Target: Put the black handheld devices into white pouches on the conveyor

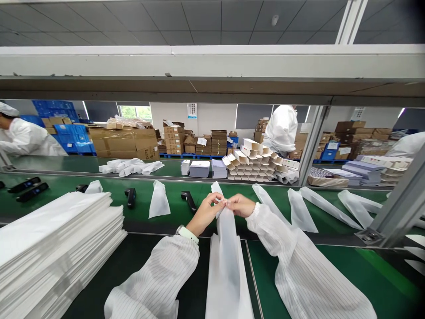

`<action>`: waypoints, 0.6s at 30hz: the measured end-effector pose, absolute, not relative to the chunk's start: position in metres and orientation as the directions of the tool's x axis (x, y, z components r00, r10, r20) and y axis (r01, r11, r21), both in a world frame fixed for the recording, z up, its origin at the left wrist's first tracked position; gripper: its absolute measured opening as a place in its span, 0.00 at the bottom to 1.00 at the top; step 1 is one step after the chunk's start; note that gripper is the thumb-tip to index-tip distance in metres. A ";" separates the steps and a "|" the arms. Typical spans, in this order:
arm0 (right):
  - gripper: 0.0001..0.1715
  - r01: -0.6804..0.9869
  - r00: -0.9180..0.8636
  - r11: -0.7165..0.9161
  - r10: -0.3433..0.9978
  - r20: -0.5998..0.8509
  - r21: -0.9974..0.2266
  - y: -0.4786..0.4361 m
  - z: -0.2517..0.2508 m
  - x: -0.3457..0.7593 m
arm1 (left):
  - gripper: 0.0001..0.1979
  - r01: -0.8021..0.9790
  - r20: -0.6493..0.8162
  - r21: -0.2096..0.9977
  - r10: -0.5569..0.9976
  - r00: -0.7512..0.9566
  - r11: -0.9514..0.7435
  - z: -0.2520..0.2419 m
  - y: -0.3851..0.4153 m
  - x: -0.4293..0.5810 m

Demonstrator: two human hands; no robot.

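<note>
My left hand (206, 214) and my right hand (241, 206) meet in front of me, each with thumb and fingers pinched on the top end of a long, translucent white sleeve bag (229, 252). The bag hangs down toward me from the fingertips. Beneath it lie more flat white sleeves (214, 288) on the bench. Just beyond my left hand, a black handheld device (189, 201) with a bent handle rests on the green conveyor belt (175, 186). Past my fingers, part of another white sleeve (216, 188) shows. Exactly how the fingertips grip the bag's edge is too small to make out.
A tall stack of white sleeves (56, 239) stands at left. Filled-looking white sleeves (300, 210) and black devices (130, 197) lie along the belt. Behind are open white boxes (252, 161) and booklet stacks (199, 169). A metal post (398, 199) slants at right. Co-workers in white stand beyond.
</note>
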State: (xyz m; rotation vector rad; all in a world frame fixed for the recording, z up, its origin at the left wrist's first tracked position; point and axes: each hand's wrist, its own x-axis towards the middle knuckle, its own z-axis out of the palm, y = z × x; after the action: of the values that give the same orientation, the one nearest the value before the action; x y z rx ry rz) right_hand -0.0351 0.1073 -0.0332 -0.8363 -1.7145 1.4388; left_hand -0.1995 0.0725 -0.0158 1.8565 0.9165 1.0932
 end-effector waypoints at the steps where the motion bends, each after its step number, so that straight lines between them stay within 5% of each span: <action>1: 0.27 0.055 -0.403 0.205 0.900 0.166 -0.977 0.113 -0.030 -0.027 | 0.14 0.224 0.313 0.878 0.861 0.400 -0.423 -0.016 0.072 -0.200; 8: 0.25 0.458 0.209 0.285 0.886 0.414 -0.842 0.142 0.001 0.059 | 0.18 0.544 -0.148 0.775 0.744 0.651 -0.322 -0.034 0.079 -0.216; 12: 0.18 0.626 0.311 0.203 0.820 0.480 -0.753 0.139 -0.006 0.060 | 0.14 0.586 -0.171 0.737 0.745 0.644 -0.337 -0.040 0.082 -0.217; 14: 0.21 0.639 0.222 0.258 0.840 0.495 -0.725 0.132 -0.015 0.041 | 0.13 0.583 -0.138 0.733 0.763 0.631 -0.350 -0.039 0.083 -0.216; 18: 0.20 0.420 -0.392 0.417 0.884 0.253 -0.806 0.111 -0.040 -0.011 | 0.14 0.590 -0.079 0.721 0.802 0.591 -0.364 -0.035 0.085 -0.218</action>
State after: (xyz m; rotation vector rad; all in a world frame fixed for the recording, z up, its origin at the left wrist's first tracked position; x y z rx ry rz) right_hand -0.0113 0.1109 -0.0405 -1.1037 -1.9836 0.8592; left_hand -0.2182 0.0850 -0.0348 2.0884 1.1000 0.3719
